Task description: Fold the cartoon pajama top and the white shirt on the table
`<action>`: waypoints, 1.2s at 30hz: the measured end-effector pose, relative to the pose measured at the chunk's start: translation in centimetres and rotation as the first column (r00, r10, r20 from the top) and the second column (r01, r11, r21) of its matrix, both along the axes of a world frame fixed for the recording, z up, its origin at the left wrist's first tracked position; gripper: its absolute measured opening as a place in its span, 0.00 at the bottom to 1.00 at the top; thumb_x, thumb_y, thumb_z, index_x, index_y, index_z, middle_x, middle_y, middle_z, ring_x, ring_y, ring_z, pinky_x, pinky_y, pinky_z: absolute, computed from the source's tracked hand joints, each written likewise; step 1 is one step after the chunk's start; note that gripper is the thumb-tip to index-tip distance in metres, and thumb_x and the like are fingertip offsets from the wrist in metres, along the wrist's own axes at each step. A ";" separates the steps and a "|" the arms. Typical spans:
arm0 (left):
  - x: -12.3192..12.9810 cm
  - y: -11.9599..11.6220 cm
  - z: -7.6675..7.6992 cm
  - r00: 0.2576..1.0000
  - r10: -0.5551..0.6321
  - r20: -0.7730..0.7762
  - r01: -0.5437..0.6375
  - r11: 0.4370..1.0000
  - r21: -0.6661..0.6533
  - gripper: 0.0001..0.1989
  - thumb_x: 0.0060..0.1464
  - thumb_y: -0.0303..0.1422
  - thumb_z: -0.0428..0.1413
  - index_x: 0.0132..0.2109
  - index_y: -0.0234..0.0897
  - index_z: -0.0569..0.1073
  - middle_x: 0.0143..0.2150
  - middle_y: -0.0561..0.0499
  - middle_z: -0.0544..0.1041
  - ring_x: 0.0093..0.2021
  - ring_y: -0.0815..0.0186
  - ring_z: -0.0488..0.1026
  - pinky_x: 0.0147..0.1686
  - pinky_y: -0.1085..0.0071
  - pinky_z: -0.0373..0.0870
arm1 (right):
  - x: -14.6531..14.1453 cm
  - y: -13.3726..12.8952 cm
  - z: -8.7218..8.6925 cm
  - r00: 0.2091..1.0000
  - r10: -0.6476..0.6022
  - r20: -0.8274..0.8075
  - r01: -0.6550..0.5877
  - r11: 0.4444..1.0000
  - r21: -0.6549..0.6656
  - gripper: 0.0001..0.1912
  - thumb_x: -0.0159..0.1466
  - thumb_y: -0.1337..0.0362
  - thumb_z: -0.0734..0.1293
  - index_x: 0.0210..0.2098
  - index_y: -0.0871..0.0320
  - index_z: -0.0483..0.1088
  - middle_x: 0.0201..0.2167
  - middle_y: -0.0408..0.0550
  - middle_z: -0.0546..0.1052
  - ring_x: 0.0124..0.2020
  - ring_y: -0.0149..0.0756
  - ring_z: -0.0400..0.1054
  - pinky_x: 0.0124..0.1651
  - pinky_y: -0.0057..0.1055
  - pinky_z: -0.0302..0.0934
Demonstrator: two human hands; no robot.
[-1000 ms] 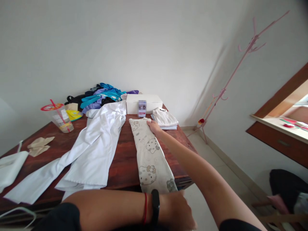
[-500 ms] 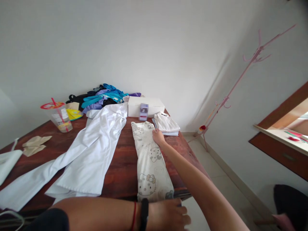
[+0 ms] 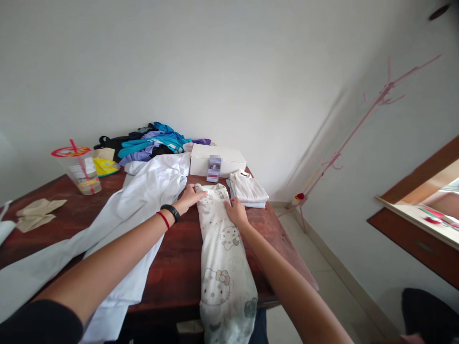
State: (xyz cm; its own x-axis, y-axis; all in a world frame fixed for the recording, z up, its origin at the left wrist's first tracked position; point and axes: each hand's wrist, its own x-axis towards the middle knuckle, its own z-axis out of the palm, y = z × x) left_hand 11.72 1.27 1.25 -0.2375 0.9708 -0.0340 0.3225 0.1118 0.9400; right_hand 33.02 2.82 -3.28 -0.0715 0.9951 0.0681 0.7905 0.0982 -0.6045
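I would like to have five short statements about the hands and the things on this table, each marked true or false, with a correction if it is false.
1. The left hand and the right hand both touch the printed cloth. True.
2. The black wristband is on the right arm. False: it is on the left arm, beside a red string.
3. The printed cloth lies entirely within the table. False: its near end reaches past the table's near edge.
4. A straw stands in the plastic cup. True.
5. The white box is to the right of the heap of blue and purple clothes. True.
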 end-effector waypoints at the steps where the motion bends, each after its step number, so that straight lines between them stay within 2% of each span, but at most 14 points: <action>1: -0.6 0.9 -0.3 0.998 -0.011 0.066 0.015 0.998 -0.054 0.23 0.52 0.40 0.67 0.50 0.36 0.69 0.47 0.42 0.80 0.50 0.54 0.78 0.46 0.63 0.75 | 0.3 -0.3 0.2 1.000 -0.003 0.006 0.003 1.000 -0.007 0.22 0.70 0.49 0.62 0.55 0.59 0.66 0.48 0.59 0.78 0.50 0.52 0.74 0.51 0.40 0.63; 7: -2.3 4.3 -0.8 0.921 -0.147 0.362 0.248 0.935 -0.252 0.25 0.37 0.41 0.75 0.38 0.37 0.72 0.30 0.51 0.78 0.29 0.64 0.76 0.31 0.70 0.74 | 2.5 -3.6 0.6 0.993 0.118 0.007 -0.117 0.987 -0.107 0.30 0.62 0.46 0.71 0.55 0.60 0.68 0.52 0.60 0.78 0.52 0.52 0.73 0.51 0.39 0.62; 10: -1.9 5.0 -1.0 0.879 -0.179 0.442 0.310 0.918 -0.246 0.22 0.38 0.40 0.74 0.37 0.36 0.75 0.30 0.50 0.79 0.30 0.63 0.76 0.32 0.70 0.75 | 2.7 -4.8 0.8 0.992 0.125 0.008 -0.123 0.985 -0.125 0.27 0.63 0.48 0.70 0.54 0.59 0.70 0.48 0.57 0.80 0.48 0.50 0.74 0.47 0.38 0.61; 14: -1.6 4.9 -1.1 0.848 -0.181 0.497 0.290 0.945 -0.150 0.15 0.43 0.34 0.71 0.35 0.36 0.75 0.33 0.49 0.80 0.36 0.60 0.79 0.38 0.67 0.77 | 2.3 -5.1 0.7 0.995 0.095 0.025 -0.093 0.992 -0.082 0.27 0.64 0.48 0.69 0.55 0.60 0.71 0.47 0.57 0.79 0.46 0.49 0.73 0.46 0.37 0.61; 17: -2.7 4.4 -0.5 0.855 -0.179 0.487 0.251 0.964 -0.088 0.14 0.45 0.33 0.70 0.35 0.37 0.74 0.34 0.48 0.81 0.38 0.59 0.80 0.40 0.66 0.78 | 2.0 -5.0 0.4 0.995 0.102 -0.012 -0.102 0.994 -0.039 0.29 0.63 0.46 0.70 0.55 0.60 0.71 0.48 0.57 0.78 0.48 0.48 0.72 0.48 0.37 0.62; 19: -4.2 3.8 0.2 0.870 -0.179 0.459 0.233 0.970 -0.064 0.15 0.46 0.34 0.70 0.37 0.35 0.74 0.35 0.46 0.81 0.39 0.58 0.80 0.42 0.64 0.78 | 1.8 -5.2 0.1 0.984 0.141 -0.108 -0.149 0.986 -0.073 0.31 0.62 0.46 0.70 0.57 0.60 0.71 0.43 0.53 0.79 0.44 0.45 0.73 0.46 0.35 0.63; 23: -9.0 1.9 1.3 0.941 -0.190 0.280 0.212 0.976 -0.050 0.15 0.53 0.39 0.66 0.42 0.32 0.75 0.38 0.43 0.82 0.43 0.55 0.80 0.46 0.61 0.77 | 1.0 -6.5 0.1 0.947 0.213 -0.239 -0.258 0.950 -0.176 0.34 0.59 0.47 0.73 0.58 0.62 0.72 0.31 0.44 0.78 0.35 0.39 0.73 0.39 0.31 0.62; 26: -12.5 -0.2 1.6 0.992 -0.100 -0.072 0.102 0.994 0.027 0.23 0.56 0.36 0.63 0.55 0.28 0.72 0.47 0.39 0.80 0.52 0.47 0.77 0.52 0.53 0.74 | -0.3 -7.5 0.6 0.939 0.274 -0.208 -0.318 0.922 -0.221 0.21 0.60 0.49 0.73 0.43 0.59 0.79 0.25 0.41 0.75 0.28 0.34 0.69 0.31 0.28 0.56; 28: -13.5 -1.7 1.6 0.961 0.016 -0.275 0.029 0.987 0.157 0.33 0.57 0.32 0.62 0.66 0.32 0.64 0.59 0.37 0.73 0.63 0.42 0.68 0.60 0.50 0.66 | -1.2 -7.7 0.9 0.939 0.293 -0.179 -0.330 0.913 -0.240 0.15 0.61 0.52 0.72 0.34 0.58 0.79 0.22 0.40 0.73 0.25 0.32 0.66 0.28 0.28 0.52; 29: -13.3 -2.5 1.7 0.926 0.042 -0.375 0.048 0.972 0.228 0.35 0.58 0.32 0.61 0.70 0.35 0.60 0.64 0.38 0.69 0.67 0.42 0.63 0.63 0.50 0.63 | -1.6 -7.8 0.9 0.941 0.294 -0.169 -0.329 0.913 -0.242 0.14 0.61 0.53 0.72 0.31 0.58 0.78 0.22 0.40 0.73 0.25 0.32 0.65 0.28 0.28 0.51; 30: -12.6 -3.2 1.7 0.884 0.027 -0.467 0.119 0.952 0.281 0.34 0.60 0.33 0.60 0.71 0.38 0.60 0.67 0.39 0.66 0.68 0.44 0.61 0.65 0.51 0.61 | -1.8 -7.7 0.9 0.943 0.293 -0.161 -0.325 0.915 -0.240 0.13 0.60 0.54 0.73 0.30 0.58 0.77 0.22 0.40 0.73 0.25 0.32 0.65 0.28 0.28 0.51; 32: -10.2 -4.5 1.7 0.690 -0.100 -0.717 0.445 0.840 0.311 0.26 0.66 0.35 0.54 0.68 0.40 0.64 0.66 0.41 0.68 0.66 0.49 0.66 0.64 0.54 0.63 | -2.1 -7.5 0.8 0.942 0.300 -0.148 -0.328 0.918 -0.222 0.12 0.60 0.55 0.73 0.30 0.58 0.75 0.24 0.41 0.74 0.26 0.32 0.66 0.29 0.28 0.52; 34: -6.9 -5.2 1.3 0.460 -0.278 -0.843 0.753 0.626 0.204 0.18 0.70 0.34 0.49 0.63 0.40 0.71 0.63 0.44 0.74 0.63 0.56 0.69 0.65 0.59 0.62 | -2.3 -7.6 0.7 0.946 0.301 -0.122 -0.319 0.929 -0.187 0.12 0.60 0.56 0.72 0.29 0.57 0.73 0.25 0.42 0.75 0.28 0.33 0.66 0.31 0.28 0.52; 36: -3.9 -5.2 0.6 0.338 -0.355 -0.872 0.875 0.459 0.152 0.16 0.70 0.32 0.48 0.58 0.39 0.75 0.59 0.47 0.77 0.62 0.58 0.70 0.64 0.62 0.60 | -2.3 -8.1 0.8 0.954 0.285 -0.091 -0.296 0.942 -0.156 0.12 0.62 0.56 0.71 0.29 0.57 0.72 0.26 0.42 0.75 0.28 0.34 0.66 0.32 0.29 0.52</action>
State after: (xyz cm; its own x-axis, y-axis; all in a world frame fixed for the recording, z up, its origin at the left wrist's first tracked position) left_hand 7.79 -3.93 1.81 0.7577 0.5579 0.3386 0.5323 -0.8285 0.1738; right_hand 30.76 -5.32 -2.43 -0.3604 0.9292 -0.0816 0.7003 0.2117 -0.6817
